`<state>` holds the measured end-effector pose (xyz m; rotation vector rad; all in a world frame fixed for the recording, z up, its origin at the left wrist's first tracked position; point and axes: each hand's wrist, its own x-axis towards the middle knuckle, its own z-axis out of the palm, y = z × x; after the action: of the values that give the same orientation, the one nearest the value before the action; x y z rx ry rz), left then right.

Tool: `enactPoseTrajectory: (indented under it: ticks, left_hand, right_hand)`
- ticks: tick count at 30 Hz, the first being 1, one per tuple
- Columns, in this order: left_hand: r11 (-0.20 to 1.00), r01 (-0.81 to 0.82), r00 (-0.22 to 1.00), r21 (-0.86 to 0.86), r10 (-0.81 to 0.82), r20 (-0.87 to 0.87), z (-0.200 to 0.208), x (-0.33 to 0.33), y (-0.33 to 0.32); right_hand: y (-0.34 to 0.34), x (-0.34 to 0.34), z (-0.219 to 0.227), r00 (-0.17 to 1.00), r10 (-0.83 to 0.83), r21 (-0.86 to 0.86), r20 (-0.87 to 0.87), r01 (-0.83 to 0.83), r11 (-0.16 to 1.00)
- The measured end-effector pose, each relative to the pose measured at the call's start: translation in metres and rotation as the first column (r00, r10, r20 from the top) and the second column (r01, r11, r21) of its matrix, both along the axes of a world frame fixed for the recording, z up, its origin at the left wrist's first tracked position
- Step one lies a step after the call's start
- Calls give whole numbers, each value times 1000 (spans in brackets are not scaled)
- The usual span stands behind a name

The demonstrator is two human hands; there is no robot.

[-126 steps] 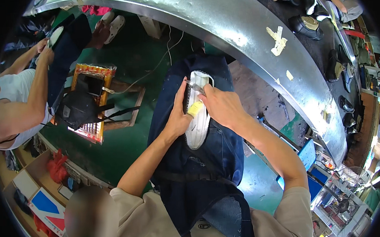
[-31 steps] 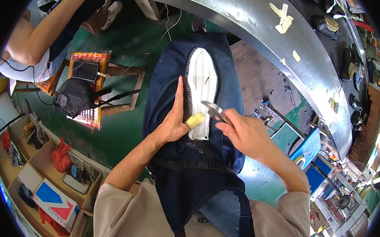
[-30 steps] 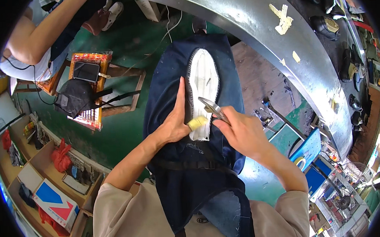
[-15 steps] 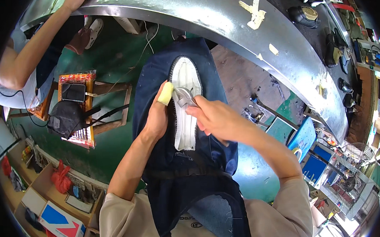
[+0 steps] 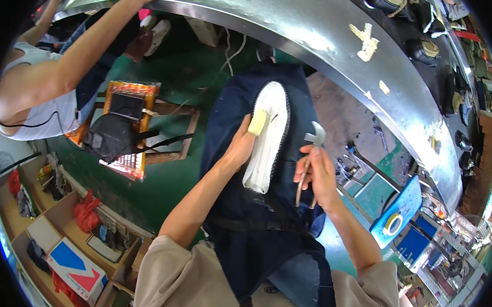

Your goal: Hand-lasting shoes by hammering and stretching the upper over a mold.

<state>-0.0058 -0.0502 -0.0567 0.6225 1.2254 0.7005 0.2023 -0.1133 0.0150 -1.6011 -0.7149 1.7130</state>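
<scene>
— Hands first: where are they?
— Left hand (image 5: 240,148) presses a small yellow block (image 5: 257,122) against the white shoe sole (image 5: 267,135) lying on the dark blue apron (image 5: 243,209) over the lap; its fingers clasp the sole's edge.
— And the right hand (image 5: 314,175)?
— Clenched around metal lasting pincers (image 5: 307,161), held just beside the sole, apart from it.
— Step?
— Probably between pulls; next, the pincers must meet the sole's edge squarely.

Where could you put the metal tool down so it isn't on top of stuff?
Bare metal lies on the curved steel bench, left of the yellowish scraps. Its dark belt with shoes is crowded. The navy apron lap below the white shoe sole is bare.
</scene>
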Motion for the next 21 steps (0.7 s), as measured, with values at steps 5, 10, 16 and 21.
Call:
enactPoseTrajectory:
  ticks: [5,10,16,21]
  left_hand:
    - [950,-135,605,-280,303,736,42,0,-3]
    - [952,-101,816,-289,246,523,7,1,-12]
    - [916,-77,912,-394,225,344,46,-14,-12]
    - [928,-137,945,-346,227,236,63,2,5]
  right_hand:
    - [-3,7,3,997,11,28,82,-13,1000]
    - [10,28,7,979,24,88,202,-43,995]
    - [85,99,69,430,-2,150,903,-311,939]
    - [127,163,56,-97,-410,201,907,-755,624]
